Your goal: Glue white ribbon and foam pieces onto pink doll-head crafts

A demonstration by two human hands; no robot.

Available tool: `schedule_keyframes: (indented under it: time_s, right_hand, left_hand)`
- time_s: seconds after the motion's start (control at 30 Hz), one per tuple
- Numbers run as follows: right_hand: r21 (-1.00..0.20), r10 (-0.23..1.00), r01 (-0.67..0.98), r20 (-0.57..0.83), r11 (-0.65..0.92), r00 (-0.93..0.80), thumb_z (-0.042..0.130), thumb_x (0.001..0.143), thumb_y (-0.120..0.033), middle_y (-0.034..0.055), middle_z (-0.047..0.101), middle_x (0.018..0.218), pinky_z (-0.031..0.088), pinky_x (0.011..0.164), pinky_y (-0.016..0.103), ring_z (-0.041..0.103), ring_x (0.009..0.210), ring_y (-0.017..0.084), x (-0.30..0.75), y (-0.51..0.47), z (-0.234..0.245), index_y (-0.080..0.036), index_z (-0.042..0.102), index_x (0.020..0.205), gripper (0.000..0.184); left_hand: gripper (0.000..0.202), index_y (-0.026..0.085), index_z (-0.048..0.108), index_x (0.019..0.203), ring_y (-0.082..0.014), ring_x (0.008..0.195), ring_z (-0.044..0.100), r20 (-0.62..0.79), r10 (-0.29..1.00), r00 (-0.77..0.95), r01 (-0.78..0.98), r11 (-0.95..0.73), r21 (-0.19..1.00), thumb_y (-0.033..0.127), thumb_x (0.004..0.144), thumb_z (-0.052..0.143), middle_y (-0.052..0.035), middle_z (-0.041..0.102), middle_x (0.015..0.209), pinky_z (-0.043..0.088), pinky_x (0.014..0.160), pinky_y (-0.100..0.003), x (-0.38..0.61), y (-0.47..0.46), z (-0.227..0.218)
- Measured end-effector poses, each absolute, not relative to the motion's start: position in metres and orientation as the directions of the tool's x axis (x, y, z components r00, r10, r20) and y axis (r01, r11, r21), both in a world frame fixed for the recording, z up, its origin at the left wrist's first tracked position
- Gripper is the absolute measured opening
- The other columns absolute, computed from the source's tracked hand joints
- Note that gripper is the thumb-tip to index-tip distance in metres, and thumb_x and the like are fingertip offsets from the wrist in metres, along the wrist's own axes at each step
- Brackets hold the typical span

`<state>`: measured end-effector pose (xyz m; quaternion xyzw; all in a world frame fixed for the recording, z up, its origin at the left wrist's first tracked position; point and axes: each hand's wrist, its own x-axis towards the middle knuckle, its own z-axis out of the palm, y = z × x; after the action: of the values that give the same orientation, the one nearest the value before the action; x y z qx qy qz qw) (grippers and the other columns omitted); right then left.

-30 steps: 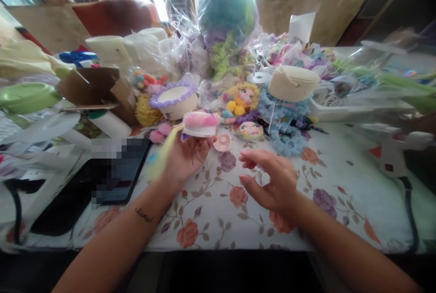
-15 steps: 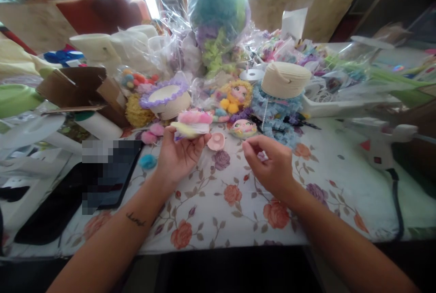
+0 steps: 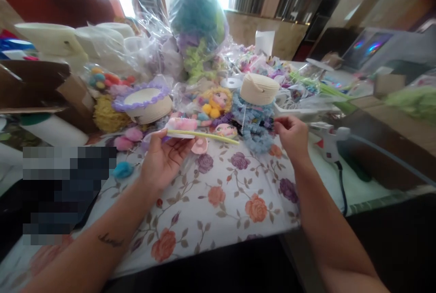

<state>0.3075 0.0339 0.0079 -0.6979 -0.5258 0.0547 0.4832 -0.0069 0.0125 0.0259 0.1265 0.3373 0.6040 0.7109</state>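
My left hand (image 3: 166, 159) is closed, palm up, on a thin fuzzy yellow pipe cleaner (image 3: 218, 137) that sticks out to the right. A flat white strip (image 3: 180, 135) lies along it in the same fingers. Over at the right, my right hand (image 3: 293, 136) has its fingers pinched together beside blue ruffled trim (image 3: 257, 141) and some dark items; what it grips, if anything, is hidden. Behind the pipe cleaner sit a doll face (image 3: 225, 129), a pink piece (image 3: 199, 146) and a pink fluffy bundle (image 3: 182, 123).
A glue gun (image 3: 329, 141) stands at the right near a cardboard box (image 3: 384, 156). Cream baskets, one with purple trim (image 3: 150, 102) and another (image 3: 259, 88), a yellow-haired doll (image 3: 218, 102) and bagged supplies crowd the back. A blue pompom (image 3: 122, 170) lies at left on the flowered cloth (image 3: 204, 220).
The view has turned to the right. My right hand has moved right and away from the doll face, to the blue trim. The pipe cleaner now stretches out rightward from my left hand.
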Motion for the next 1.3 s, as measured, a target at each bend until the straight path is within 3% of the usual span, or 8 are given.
schedule_keyframes:
  time_s: [0.13,0.37,0.57,0.7,0.87,1.0,1.17,1.3]
  right_hand:
    - [-0.498,0.861,0.849,0.341,-0.176,0.378,0.056,0.075,-0.011,0.0155,0.076,0.090,0.051,0.088,0.039,0.071,0.089,0.028,0.345,0.041,0.003,-0.010,0.077,0.089,0.025]
    - [-0.507,0.913,0.847,0.251,-0.160,0.323,0.072,0.074,-0.026,0.0143,0.076,0.094,0.052,0.078,0.033,0.069,0.084,0.024,0.352,0.062,-0.014,-0.007,0.076,0.103,0.035]
    - [-0.523,0.893,0.844,0.318,-0.115,0.319,0.067,0.079,-0.024,0.0125,0.074,0.096,0.051,0.082,0.034,0.068,0.086,0.023,0.351,0.052,-0.013,-0.010,0.076,0.101,0.028]
    - [-0.487,0.896,0.868,0.422,0.096,0.137,0.066,0.082,-0.032,0.0108,0.073,0.097,0.050,0.090,0.036,0.066,0.091,0.024,0.326,0.043,-0.009,-0.013,0.075,0.098,0.026]
    - [-0.222,0.876,0.925,0.445,0.308,-0.185,0.073,0.077,-0.035,0.0166,0.067,0.112,0.047,0.095,0.042,0.061,0.106,0.032,0.293,0.042,-0.010,-0.009,0.069,0.118,0.049]
    - [-0.204,0.912,0.963,0.402,0.174,-0.079,0.061,0.078,-0.015,0.0100,0.070,0.095,0.048,0.084,0.034,0.063,0.090,0.025,0.304,0.045,-0.009,-0.015,0.075,0.096,0.023]
    - [-0.190,0.890,0.979,0.456,0.075,0.020,0.051,0.076,-0.009,0.0146,0.069,0.096,0.046,0.087,0.041,0.059,0.097,0.030,0.325,0.054,-0.010,-0.014,0.077,0.088,0.029]
    - [-0.280,0.891,0.959,0.444,0.035,0.097,0.052,0.073,-0.010,0.0123,0.071,0.089,0.050,0.078,0.038,0.063,0.083,0.026,0.329,0.058,-0.014,-0.013,0.076,0.096,0.034]
  left_hand:
    - [0.025,0.012,0.066,0.094,-0.0191,0.074,0.073,-0.351,0.936,0.018,-0.761,0.240,0.602,0.020,0.096,0.042,-0.0097,0.075,0.079,0.064,0.073,-0.027,-0.004,0.012,0.024]
    - [0.026,0.012,0.065,0.104,-0.0202,0.080,0.074,-0.375,0.927,0.036,-0.751,0.272,0.601,0.016,0.095,0.041,-0.0091,0.076,0.083,0.064,0.076,-0.027,-0.001,0.009,0.029]
    - [0.028,0.013,0.066,0.103,-0.0202,0.083,0.075,-0.384,0.923,0.022,-0.730,0.277,0.625,0.015,0.096,0.040,-0.0087,0.077,0.081,0.064,0.079,-0.027,0.000,0.010,0.027]
    - [0.026,0.011,0.066,0.100,-0.0196,0.083,0.074,-0.376,0.926,0.035,-0.724,0.283,0.629,0.015,0.096,0.041,-0.0089,0.076,0.082,0.063,0.080,-0.026,0.000,0.010,0.025]
    - [0.023,0.012,0.066,0.093,-0.0186,0.077,0.074,-0.384,0.923,-0.029,-0.723,0.246,0.645,0.017,0.095,0.043,-0.0093,0.074,0.080,0.064,0.076,-0.026,0.000,0.013,0.023]
    - [0.021,0.012,0.067,0.091,-0.0197,0.077,0.074,-0.366,0.929,-0.056,-0.718,0.217,0.661,0.019,0.094,0.047,-0.0104,0.073,0.081,0.064,0.073,-0.027,-0.001,0.015,0.019]
    - [0.022,0.011,0.068,0.089,-0.0197,0.078,0.073,-0.369,0.928,-0.047,-0.704,0.232,0.672,0.019,0.093,0.047,-0.0108,0.072,0.081,0.064,0.073,-0.028,-0.001,0.015,0.016]
    - [0.021,0.011,0.068,0.089,-0.0194,0.078,0.072,-0.362,0.931,-0.041,-0.714,0.226,0.662,0.019,0.093,0.048,-0.0107,0.072,0.081,0.064,0.074,-0.027,-0.002,0.016,0.015]
